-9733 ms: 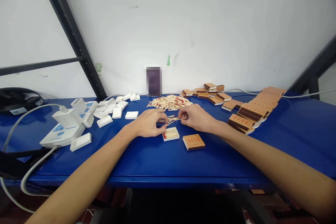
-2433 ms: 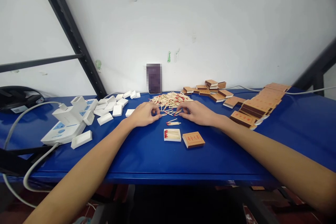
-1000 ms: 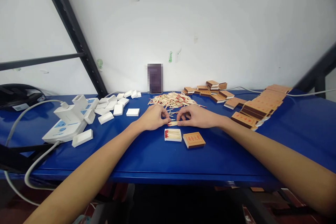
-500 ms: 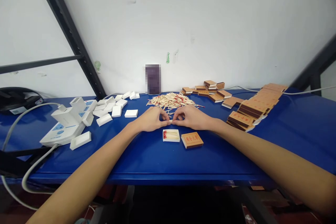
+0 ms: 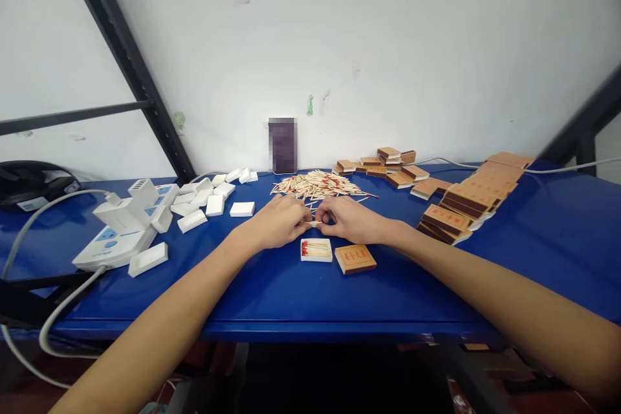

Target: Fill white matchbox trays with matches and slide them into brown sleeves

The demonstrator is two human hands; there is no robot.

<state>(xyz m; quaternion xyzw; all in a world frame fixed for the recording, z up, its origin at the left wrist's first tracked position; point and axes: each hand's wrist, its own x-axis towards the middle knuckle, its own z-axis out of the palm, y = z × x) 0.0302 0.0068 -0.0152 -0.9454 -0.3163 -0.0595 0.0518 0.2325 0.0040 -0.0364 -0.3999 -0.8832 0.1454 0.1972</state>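
Note:
Between my fingertips, just behind a small white tray, is a small bundle of matches (image 5: 313, 224). My left hand (image 5: 282, 220) pinches its left end and my right hand (image 5: 347, 218) pinches its right end. The white matchbox tray (image 5: 316, 259) lies on the table in front of my hands, with red-headed matches lying in it. To its right rests a brown matchbox cover (image 5: 356, 259) with red lettering. A heap of loose matches (image 5: 320, 185) spreads out behind my hands. My fingers hide most of the bundle.
Several white trays (image 5: 215, 205) lie at the left beside a power strip (image 5: 114, 246) with plugs and cables. Brown matchboxes (image 5: 478, 191) are stacked in rows at the right, with more at the back. A pixelated dark panel (image 5: 283, 145) stands against the wall.
My left hand has shifted slightly down, and a little more of the match bundle shows between my fingertips. The tray and the cover have stayed in place.

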